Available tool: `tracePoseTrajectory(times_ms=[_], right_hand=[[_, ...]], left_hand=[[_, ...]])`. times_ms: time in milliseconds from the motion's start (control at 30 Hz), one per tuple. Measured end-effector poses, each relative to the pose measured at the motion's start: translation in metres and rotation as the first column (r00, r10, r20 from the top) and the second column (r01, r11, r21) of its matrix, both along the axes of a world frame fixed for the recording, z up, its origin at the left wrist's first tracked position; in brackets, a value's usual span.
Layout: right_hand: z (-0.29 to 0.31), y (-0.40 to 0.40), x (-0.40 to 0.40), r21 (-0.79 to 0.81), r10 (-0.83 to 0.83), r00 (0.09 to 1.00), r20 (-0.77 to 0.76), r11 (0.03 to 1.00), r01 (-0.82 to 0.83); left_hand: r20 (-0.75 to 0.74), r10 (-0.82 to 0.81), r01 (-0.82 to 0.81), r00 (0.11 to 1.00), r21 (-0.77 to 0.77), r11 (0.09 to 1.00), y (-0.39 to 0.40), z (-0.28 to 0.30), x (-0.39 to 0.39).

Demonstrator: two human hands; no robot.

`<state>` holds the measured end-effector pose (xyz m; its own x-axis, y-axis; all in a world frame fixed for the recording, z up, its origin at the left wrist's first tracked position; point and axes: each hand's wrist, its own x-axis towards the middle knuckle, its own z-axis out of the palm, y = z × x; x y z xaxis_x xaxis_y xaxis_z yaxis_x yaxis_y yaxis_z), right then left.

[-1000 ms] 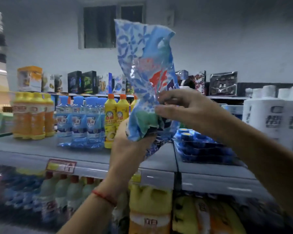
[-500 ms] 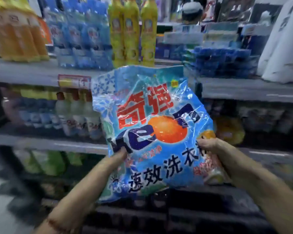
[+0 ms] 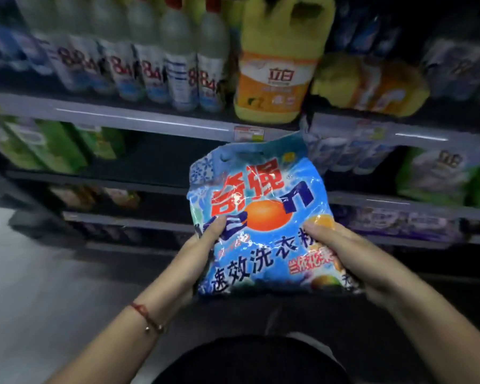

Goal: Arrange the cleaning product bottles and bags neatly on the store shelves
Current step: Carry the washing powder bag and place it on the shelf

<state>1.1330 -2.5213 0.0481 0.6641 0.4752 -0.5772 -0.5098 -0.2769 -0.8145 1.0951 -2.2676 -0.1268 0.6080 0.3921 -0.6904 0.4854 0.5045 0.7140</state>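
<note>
Two hands grip our blue detergent bag (image 3: 261,223), left hand (image 3: 203,250) at its nine o'clock edge and right hand (image 3: 341,253) at three, in front of the lower shelves (image 3: 139,121), so we should slide it in upright, label forward.

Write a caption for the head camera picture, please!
Both hands, left and right, hold a blue detergent bag before store shelves.

The washing powder bag (image 3: 261,217) is blue with red words and an orange ball. The big jug (image 3: 275,65) is yellow with an orange label.
</note>
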Motion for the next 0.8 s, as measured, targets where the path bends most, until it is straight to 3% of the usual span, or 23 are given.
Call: tracePoseTrajectory(times_ms=[133, 200, 333, 433, 567, 633, 700, 767, 800], right_hand=[[-0.003, 0.002, -0.017, 0.008, 0.096, 0.993, 0.070, 0.995, -0.096], [-0.005, 0.003, -0.022, -0.017, 0.123, 0.989, 0.086, 0.992, -0.122], [-0.008, 0.004, -0.026, -0.112, 0.153, 0.979, 0.135, 0.984, -0.138], [-0.007, 0.003, -0.026, -0.142, 0.164, 0.975, 0.152, 0.979, -0.143], [-0.007, -0.002, -0.023, -0.147, 0.152, 0.978, 0.146, 0.981, -0.130], [-0.006, -0.005, -0.022, -0.146, 0.127, 0.984, 0.127, 0.983, -0.108], [-0.006, -0.008, -0.020, -0.135, 0.121, 0.986, 0.113, 0.985, -0.106], [-0.005, -0.012, -0.018, -0.111, 0.110, 0.988, 0.109, 0.989, -0.098], [-0.005, -0.014, -0.017, -0.101, 0.103, 0.989, 0.103, 0.991, -0.092]], left_hand=[[-0.003, -0.184, 0.184, 0.983, 0.031, 0.982, -0.017, -0.004, -0.020], [0.069, -0.147, 0.150, 0.987, -0.031, 0.988, -0.017, 0.004, -0.024], [0.109, -0.226, 0.238, 0.968, -0.114, 0.965, -0.039, 0.055, -0.065], [0.038, -0.282, 0.285, 0.959, -0.181, 0.942, -0.051, 0.085, -0.073], [0.008, -0.263, 0.261, 0.965, -0.163, 0.952, -0.055, 0.103, -0.065], [0.146, -0.278, 0.300, 0.950, -0.162, 0.940, -0.046, 0.109, -0.070], [0.185, -0.205, 0.236, 0.961, -0.163, 0.958, -0.035, 0.085, -0.059], [0.161, -0.263, 0.278, 0.951, -0.080, 0.957, -0.029, 0.070, -0.059], [0.163, -0.363, 0.379, 0.918, -0.082, 0.922, -0.034, 0.084, -0.064]])
